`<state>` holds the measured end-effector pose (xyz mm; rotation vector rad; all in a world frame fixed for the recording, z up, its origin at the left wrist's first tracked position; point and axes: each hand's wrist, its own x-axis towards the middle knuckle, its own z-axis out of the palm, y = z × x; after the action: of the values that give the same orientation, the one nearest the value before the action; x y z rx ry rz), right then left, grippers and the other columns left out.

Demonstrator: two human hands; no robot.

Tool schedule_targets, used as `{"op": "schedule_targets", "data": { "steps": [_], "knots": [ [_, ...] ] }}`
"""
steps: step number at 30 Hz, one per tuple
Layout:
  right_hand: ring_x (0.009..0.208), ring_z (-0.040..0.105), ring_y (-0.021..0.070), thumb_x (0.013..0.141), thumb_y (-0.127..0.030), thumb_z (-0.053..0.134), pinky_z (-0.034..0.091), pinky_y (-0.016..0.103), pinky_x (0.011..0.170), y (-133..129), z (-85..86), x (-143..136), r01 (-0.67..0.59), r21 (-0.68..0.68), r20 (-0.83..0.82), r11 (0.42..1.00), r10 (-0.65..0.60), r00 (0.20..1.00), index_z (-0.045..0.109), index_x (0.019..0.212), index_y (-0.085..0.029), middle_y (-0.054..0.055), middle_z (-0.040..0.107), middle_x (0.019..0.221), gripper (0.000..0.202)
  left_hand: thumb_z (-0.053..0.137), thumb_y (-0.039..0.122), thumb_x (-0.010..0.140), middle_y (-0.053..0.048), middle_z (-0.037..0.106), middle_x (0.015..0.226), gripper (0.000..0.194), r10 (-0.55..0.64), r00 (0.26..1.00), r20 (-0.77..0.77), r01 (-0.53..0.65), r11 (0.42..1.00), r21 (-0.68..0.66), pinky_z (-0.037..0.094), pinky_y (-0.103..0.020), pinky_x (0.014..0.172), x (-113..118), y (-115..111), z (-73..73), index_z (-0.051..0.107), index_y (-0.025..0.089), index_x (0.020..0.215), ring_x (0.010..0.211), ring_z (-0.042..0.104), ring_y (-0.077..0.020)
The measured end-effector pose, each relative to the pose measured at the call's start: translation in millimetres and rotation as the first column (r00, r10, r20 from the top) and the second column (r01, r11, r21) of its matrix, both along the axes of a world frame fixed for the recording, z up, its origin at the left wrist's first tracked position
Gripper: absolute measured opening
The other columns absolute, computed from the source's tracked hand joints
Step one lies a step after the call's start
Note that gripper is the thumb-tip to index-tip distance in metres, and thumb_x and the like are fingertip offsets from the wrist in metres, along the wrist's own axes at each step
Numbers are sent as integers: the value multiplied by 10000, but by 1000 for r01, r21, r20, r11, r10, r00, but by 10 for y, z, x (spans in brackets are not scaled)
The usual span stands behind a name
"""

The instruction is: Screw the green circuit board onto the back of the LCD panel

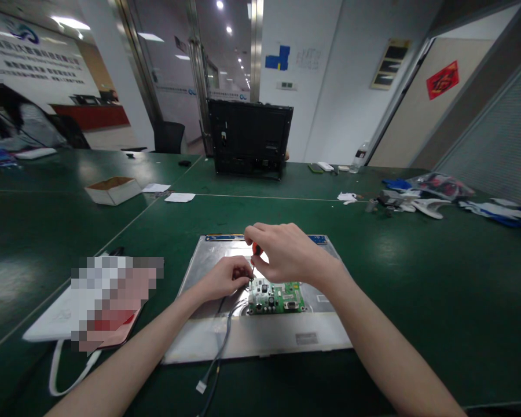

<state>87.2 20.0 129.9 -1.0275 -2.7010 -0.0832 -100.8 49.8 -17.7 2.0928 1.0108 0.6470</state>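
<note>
A flat metal-backed display panel [260,339] lies on the green table in front of me. On its middle sits a green circuit board [282,296] with chips and connectors. My right hand [284,252] is closed around a screwdriver [256,249] with a red and black handle, its thin shaft pointing down at the board's upper left corner. Beside that tip, my left hand [229,277] has its fingers pinched together at the board's edge; whatever they hold is hidden. Dark cables [226,341] run from the board's left side over the panel's front edge, one ending in a white plug.
Left of the panel lie a white device with a cable [56,315] and a pink phone-like item [121,324]. Farther back are an open box [113,191], a black monitor frame [250,139], a bottle [358,157] and loose parts [399,200]. A person [21,119] sits far left.
</note>
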Motion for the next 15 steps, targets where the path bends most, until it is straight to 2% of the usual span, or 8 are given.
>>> {"op": "schedule_targets", "data": {
  "steps": [5, 11, 15],
  "knots": [
    [610, 459, 110, 807, -208, 464, 176, 280, 500, -18, 4, 0, 13, 1, 22, 1000, -13, 1000, 510, 926, -172, 41, 636, 875, 132, 541, 98, 729, -19, 638, 798, 135, -5, 1000, 0, 5, 1000, 15, 428, -227, 622, 3, 1, 2, 626, 145, 822, 691, 558, -132],
    [600, 515, 128, 879, -308, 470, 181, 275, 494, 20, -14, -30, 107, 48, 70, 993, -110, 991, 511, 939, -198, 19, 651, 766, 133, 550, 120, 746, -23, 647, 773, 128, 4, 1000, -23, -4, 1000, -23, 431, -226, 601, -3, -6, 22, 652, 149, 819, 665, 561, -132],
    [626, 536, 132, 872, -338, 482, 195, 272, 497, 7, -2, -24, 78, 25, 53, 997, -79, 995, 509, 933, -192, 28, 659, 808, 161, 559, 125, 752, -29, 656, 811, 123, 10, 1000, -14, -10, 1000, -22, 440, -232, 631, -5, -4, 8, 653, 150, 828, 708, 580, -141]
  ]
}}
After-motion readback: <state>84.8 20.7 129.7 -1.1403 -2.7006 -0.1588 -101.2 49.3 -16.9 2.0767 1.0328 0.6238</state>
